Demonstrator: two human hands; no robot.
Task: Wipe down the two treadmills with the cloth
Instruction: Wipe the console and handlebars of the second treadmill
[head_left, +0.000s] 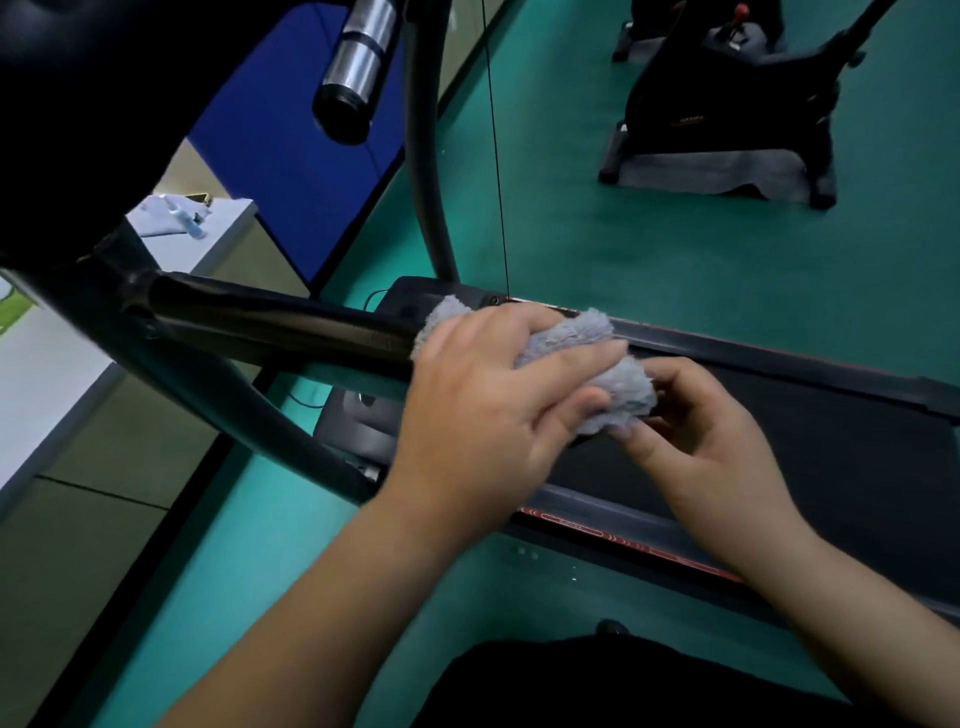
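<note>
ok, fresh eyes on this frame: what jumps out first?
The left hand grips a fluffy grey cloth over the end of the black treadmill handrail, centre frame; the right hand pinches the cloth's near end. Upper right, a black exercise bike stands on the green floor.

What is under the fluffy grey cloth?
The black treadmill handrail runs into the fluffy grey cloth; its end is covered. The left hand grips the cloth; the right hand pinches it.

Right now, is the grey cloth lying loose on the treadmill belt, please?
No, the left hand grips the cloth against the end of the handrail, and the right hand pinches its lower end.
</note>
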